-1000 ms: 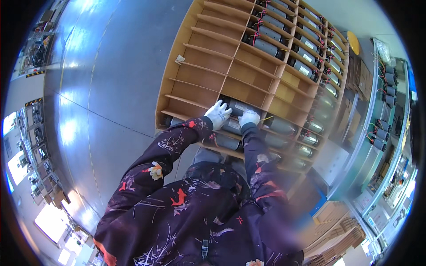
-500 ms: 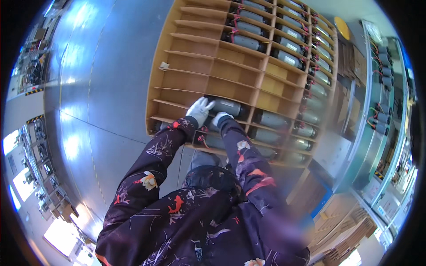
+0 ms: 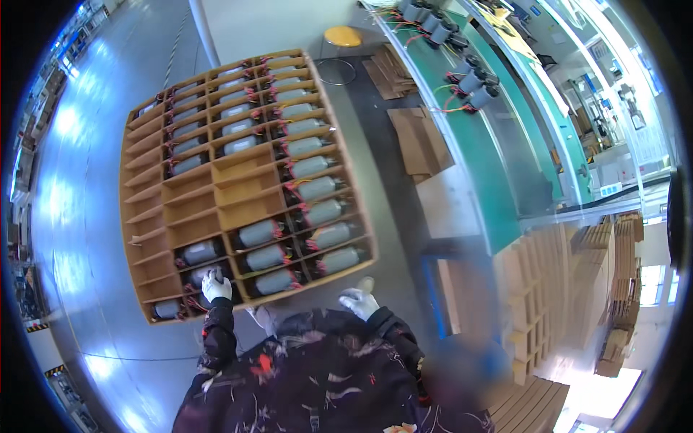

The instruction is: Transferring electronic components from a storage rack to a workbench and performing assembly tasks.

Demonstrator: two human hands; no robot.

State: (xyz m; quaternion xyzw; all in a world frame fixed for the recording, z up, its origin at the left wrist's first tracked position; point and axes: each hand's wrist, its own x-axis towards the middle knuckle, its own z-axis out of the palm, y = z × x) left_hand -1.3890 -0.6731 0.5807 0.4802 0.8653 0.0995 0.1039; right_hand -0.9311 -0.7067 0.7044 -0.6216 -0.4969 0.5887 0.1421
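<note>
My left hand [image 3: 216, 286], in a white glove, rests on a grey cylindrical motor [image 3: 195, 277] in a compartment near the front of a large cardboard box. Its fingers look spread over the motor rather than wrapped round it. Just beyond lies another grey motor [image 3: 200, 252] with black ends, in its own slot. My right hand [image 3: 359, 299], also gloved in white, hovers outside the box's near right corner. It is empty, with thumb and fingers apart.
Cardboard dividers split the box [image 3: 368, 238] into rows, many holding motors with red wires. To the right runs a green workbench [image 3: 469, 166] carrying more motors [image 3: 476, 90]. Flat cardboard [image 3: 419, 141] leans beside it; a yellow-topped stool [image 3: 343, 36] stands behind. Stacked dividers [image 3: 548, 281] are at right.
The view has swung right, bringing the workbench further in. My right hand has left the box and moved right. My left hand has shifted from the farther motor to the nearer one.
</note>
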